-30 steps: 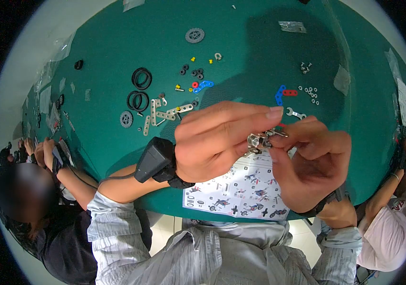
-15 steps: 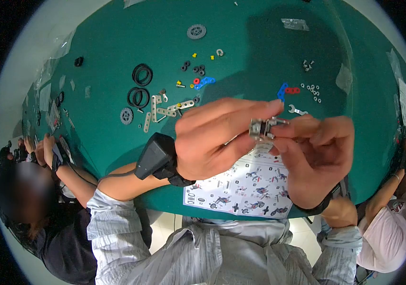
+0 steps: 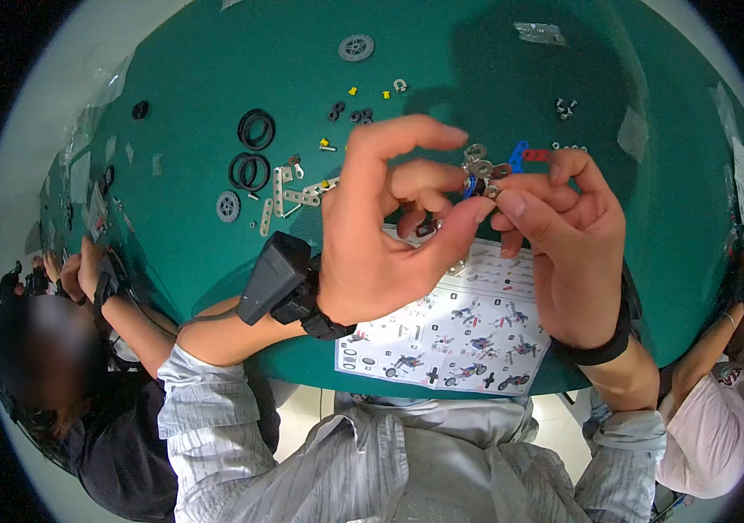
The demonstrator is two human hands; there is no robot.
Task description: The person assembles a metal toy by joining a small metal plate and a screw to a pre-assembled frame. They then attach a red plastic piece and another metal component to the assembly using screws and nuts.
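A small metal assembly (image 3: 476, 166) with rounded silver plates and a bit of blue is held between both hands. My left hand (image 3: 389, 227) pinches it from the left with thumb and fingers, the index finger raised above. From the right, my right hand (image 3: 568, 235) grips its lower part with thumb and fingertips. Fingers partly hide the assembly. Under the hands lies a printed instruction sheet (image 3: 442, 349). Just behind the right hand are a blue part (image 3: 518, 157) and a red part (image 3: 536, 155).
On the green table (image 3: 189, 253) lie black rings (image 3: 256, 129), a grey wheel (image 3: 356, 48), another wheel (image 3: 228, 206), perforated metal strips (image 3: 280, 192), screws (image 3: 566, 108) and a plastic bag (image 3: 540, 34). People sit at left (image 3: 119, 436) and right (image 3: 712, 418).
The assembly has been turned and raised slightly, showing rounded plates and blue. My left index finger has lifted and curled, and my right hand has shifted a little left.
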